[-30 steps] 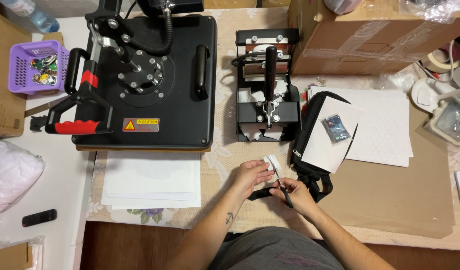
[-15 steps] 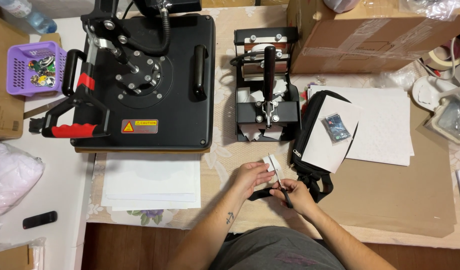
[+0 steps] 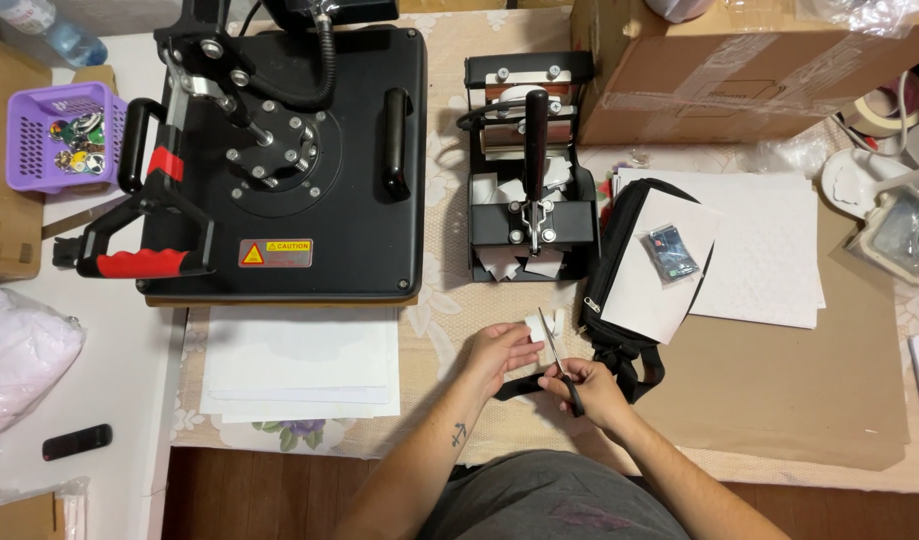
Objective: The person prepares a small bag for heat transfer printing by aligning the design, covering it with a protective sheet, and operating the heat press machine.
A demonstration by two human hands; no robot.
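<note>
Your right hand [image 3: 592, 392] is closed on the scissors [image 3: 557, 352], blades pointing away from you, slightly leftward. Your left hand [image 3: 500, 352] pinches a small white paper piece [image 3: 536, 325] just beyond its fingertips, at the blade tips. Paper lies between both hands; left is nearer. Black pouch [image 3: 620, 300] sits just right; small mug press [image 3: 530, 170] stands beyond.

Bare cream lace-covered bench [image 3: 445, 330] runs open between the stack of white paper sheets [image 3: 300, 365] and the black zip pouch [image 3: 620, 300]. Straight ahead the small black mug press [image 3: 530, 180] blocks things, with the big black flat heat press [image 3: 280, 160] walling off the left.
</note>
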